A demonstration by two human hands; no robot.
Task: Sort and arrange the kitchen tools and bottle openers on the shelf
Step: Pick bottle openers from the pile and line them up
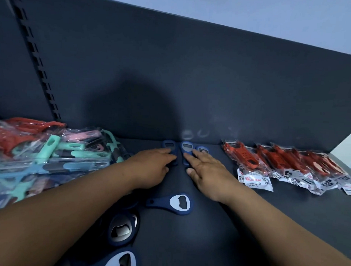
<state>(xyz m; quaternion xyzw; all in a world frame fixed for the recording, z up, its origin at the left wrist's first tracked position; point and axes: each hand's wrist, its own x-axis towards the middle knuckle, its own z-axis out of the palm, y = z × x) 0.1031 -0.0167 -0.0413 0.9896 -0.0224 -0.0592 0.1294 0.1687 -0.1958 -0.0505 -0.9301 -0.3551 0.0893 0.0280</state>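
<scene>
Three blue bottle openers [186,147] sit in a short row at the back of the shelf [217,233], with their metal heads toward the back panel [192,83]. The left hand [153,168] lies on the leftmost opener of the row. Its fingers are straight and it grips nothing. The right hand [207,173] rests the same way on the middle opener, flat and uncurled. The third opener lies just right of those fingers; whether it touches its neighbour I cannot tell.

In front of the row, a loose opener [174,201] lies crosswise between the two wrists. Two more openers [123,230] lie further forward of the row, partly under the left forearm. Left of the row is a heap of bagged tools [50,154] in red, mint and pink. Right of the row, well apart, red bagged tools [289,166] lie in an overlapping line.

The likely trouble is skewing. Flat hands only press, so an uneven push could twist an opener out of line or knock the third one aside. The left forearm hangs low over the forward openers, and drawing it back carelessly could drag them toward the shelf's front edge. The heap's slick bags look loosely stacked and might slide toward the row.
</scene>
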